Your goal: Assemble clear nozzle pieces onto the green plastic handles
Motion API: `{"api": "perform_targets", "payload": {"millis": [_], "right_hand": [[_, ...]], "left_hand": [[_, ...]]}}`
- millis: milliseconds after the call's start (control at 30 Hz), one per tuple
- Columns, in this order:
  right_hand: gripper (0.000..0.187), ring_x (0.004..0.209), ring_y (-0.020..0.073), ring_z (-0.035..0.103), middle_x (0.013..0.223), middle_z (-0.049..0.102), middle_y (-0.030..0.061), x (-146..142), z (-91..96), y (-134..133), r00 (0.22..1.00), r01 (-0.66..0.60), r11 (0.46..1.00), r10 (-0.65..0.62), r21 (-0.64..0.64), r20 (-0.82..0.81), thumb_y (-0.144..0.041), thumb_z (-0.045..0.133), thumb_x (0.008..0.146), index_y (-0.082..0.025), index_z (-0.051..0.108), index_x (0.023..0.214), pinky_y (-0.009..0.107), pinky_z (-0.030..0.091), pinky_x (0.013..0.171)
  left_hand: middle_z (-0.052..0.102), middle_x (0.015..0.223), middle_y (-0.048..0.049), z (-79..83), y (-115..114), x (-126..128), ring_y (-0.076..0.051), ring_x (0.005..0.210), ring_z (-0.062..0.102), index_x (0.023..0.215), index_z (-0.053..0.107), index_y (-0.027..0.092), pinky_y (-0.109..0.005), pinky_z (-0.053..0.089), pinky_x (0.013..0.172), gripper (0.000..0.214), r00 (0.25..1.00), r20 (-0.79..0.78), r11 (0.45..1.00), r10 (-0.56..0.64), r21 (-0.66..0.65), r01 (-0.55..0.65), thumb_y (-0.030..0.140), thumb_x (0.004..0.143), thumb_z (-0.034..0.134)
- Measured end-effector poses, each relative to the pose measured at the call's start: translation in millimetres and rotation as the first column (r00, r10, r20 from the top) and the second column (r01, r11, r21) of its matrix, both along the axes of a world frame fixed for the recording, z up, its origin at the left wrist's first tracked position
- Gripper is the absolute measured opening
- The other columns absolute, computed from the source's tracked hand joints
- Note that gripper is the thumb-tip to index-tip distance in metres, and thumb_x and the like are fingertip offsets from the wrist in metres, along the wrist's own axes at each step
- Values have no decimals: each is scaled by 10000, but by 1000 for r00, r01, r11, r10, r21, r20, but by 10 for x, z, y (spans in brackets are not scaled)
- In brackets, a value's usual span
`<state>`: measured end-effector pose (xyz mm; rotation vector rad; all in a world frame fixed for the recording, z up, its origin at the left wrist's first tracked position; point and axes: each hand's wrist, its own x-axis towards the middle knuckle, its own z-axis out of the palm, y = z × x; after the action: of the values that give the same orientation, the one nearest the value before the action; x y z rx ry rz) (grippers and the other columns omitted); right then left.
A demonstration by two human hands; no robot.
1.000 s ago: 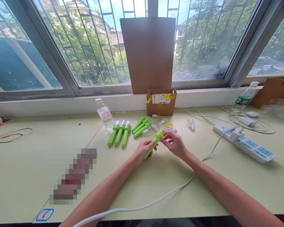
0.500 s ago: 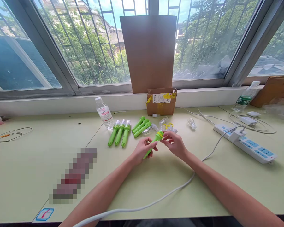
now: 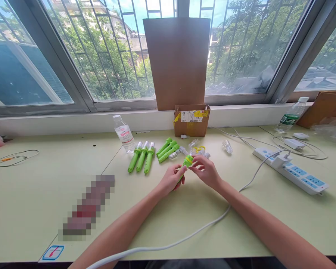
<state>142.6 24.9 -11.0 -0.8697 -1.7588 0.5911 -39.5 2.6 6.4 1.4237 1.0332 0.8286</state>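
Observation:
A green plastic handle point(image 3: 187, 161) with a wide collar is wrapped in the fingers of my left hand point(image 3: 172, 180), tilted with the collar up and to the right. Round the collar sits a thin yellow ring point(image 3: 188, 158). My right hand point(image 3: 205, 170) pinches at the right side of this ring, its fingertips partly hiding the collar. Just beyond my hands lie clear plastic caps point(image 3: 194, 142) and a yellow loop-shaped piece point(image 3: 199, 148). To the left are three green handles with clear tops point(image 3: 141, 157), and a group of green handles without tops point(image 3: 168, 147).
A water bottle point(image 3: 124, 134) and a small cardboard box point(image 3: 192, 121) stand at the back. One clear cap point(image 3: 227, 147) lies apart to the right. A power strip point(image 3: 291, 172) is at the right; its white cable point(image 3: 190, 236) crosses under my right forearm. Another bottle point(image 3: 292, 114) stands back right.
My left hand has shifted slightly up along the green handle, covering more of its lower part. My right fingertips stay at the collar.

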Motion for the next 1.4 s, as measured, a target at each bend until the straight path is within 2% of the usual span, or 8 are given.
{"api": "perform_targets", "payload": {"millis": [133, 300, 600, 767, 867, 1067, 1267, 1400], "right_hand": [[182, 676, 134, 658, 1104, 613, 85, -10, 27, -18, 1000, -4, 1000, 4, 5, -1, -366, 630, 816, -216, 554, 885, 251, 561, 494], [171, 673, 128, 660, 1110, 609, 83, -11, 26, -22, 1000, -4, 1000, 4, 17, -5, -347, 635, 818, -217, 567, 906, 240, 555, 491], [227, 662, 126, 657, 1135, 585, 97, -31, 22, -25, 1000, -2, 1000, 2, -2, 14, -358, 666, 790, -209, 566, 930, 223, 532, 462], [180, 669, 121, 657, 1144, 568, 90, -36, 8, -18, 1000, -14, 1000, 14, -18, 10, -314, 656, 793, -208, 557, 900, 218, 530, 464], [130, 675, 120, 650, 1133, 575, 88, -43, 17, -27, 1000, -4, 1000, 4, -7, 13, -295, 630, 812, -206, 558, 875, 216, 529, 462], [127, 673, 117, 650, 1126, 587, 87, -47, 31, -41, 1000, -1, 1000, 1, 27, 4, -314, 617, 832, -208, 572, 885, 222, 543, 474], [148, 671, 117, 647, 1127, 586, 87, -47, 35, -33, 1000, -4, 999, 4, 38, 1, -330, 622, 831, -212, 581, 909, 225, 547, 476], [146, 660, 115, 638, 1119, 591, 89, -62, 40, -35, 1000, 3, 999, -3, 35, 12, -326, 625, 826, -210, 579, 903, 224, 543, 470]], "left_hand": [[601, 576, 47, 3, -19, 12, -54, 305, 372, 931, 451, 204, -165, 234, 303, 416, 1000, -6, 999, 26, 22, -26, 559, 772, 597], [643, 739, -25, 8, 9, 11, -94, 485, 559, 839, 546, 163, -177, 363, 368, 397, 997, 19, 993, 78, 82, -79, 550, 768, 598], [482, 550, 45, 4, 3, 21, -52, 389, 417, 714, 529, 157, -166, 306, 344, 422, 999, 4, 998, 36, 52, -36, 560, 835, 497], [527, 577, 69, 0, -10, 30, -59, 354, 392, 922, 462, 211, -156, 250, 290, 403, 994, 52, 995, 97, -6, -97, 556, 770, 604], [565, 584, 54, 8, -13, 26, -62, 339, 402, 875, 445, 209, -155, 243, 279, 417, 994, 50, 995, 95, -2, -95, 548, 738, 646], [636, 760, -42, 33, -6, 18, -115, 531, 587, 885, 555, 153, -182, 393, 380, 414, 993, 92, 998, 69, 1, -70, 550, 778, 597], [521, 625, 20, 18, 13, 8, -57, 438, 461, 738, 553, 146, -176, 351, 375, 443, 994, 109, 1000, 19, 21, -22, 576, 830, 504], [504, 610, 42, 6, 1, 20, -44, 382, 382, 799, 527, 169, -166, 266, 315, 426, 992, 121, 999, 34, -31, -30, 594, 812, 521]]}}
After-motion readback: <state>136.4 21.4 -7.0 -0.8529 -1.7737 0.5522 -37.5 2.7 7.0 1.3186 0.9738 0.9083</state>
